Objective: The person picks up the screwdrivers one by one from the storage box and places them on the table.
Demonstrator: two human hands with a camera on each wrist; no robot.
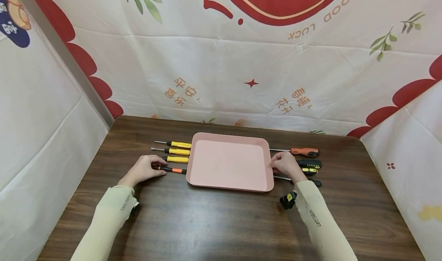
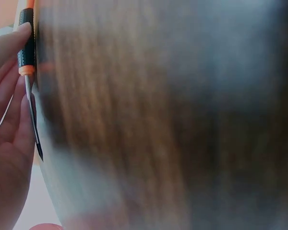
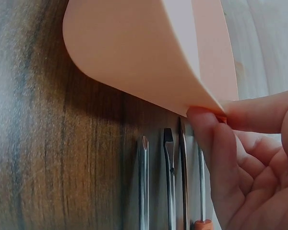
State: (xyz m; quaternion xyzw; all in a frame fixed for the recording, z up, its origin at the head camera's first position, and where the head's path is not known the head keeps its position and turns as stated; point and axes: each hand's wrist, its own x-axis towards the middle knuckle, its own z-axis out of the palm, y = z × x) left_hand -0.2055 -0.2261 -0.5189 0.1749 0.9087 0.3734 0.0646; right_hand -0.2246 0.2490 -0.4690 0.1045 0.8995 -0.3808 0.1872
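A shallow pink tray (image 1: 229,163) lies in the middle of the table. My right hand (image 1: 284,165) pinches its right rim between thumb and fingers; the right wrist view shows the tray's rim (image 3: 201,86) in the pinch. At the tray's left, my left hand (image 1: 146,170) has thumb and fingers about a black-and-orange screwdriver (image 1: 172,170). In the left wrist view the thumb lies on its handle (image 2: 26,48), with the other fingers behind the shaft. Several yellow-handled screwdrivers (image 1: 177,152) lie side by side just beyond that hand.
Right of the tray lie an orange-handled screwdriver (image 1: 305,152) and several dark-handled ones (image 1: 309,164), their metal shafts (image 3: 169,182) pointing toward the tray. A printed cloth (image 1: 221,73) hangs behind the brown wooden table (image 1: 207,222), with white cloth on both sides.
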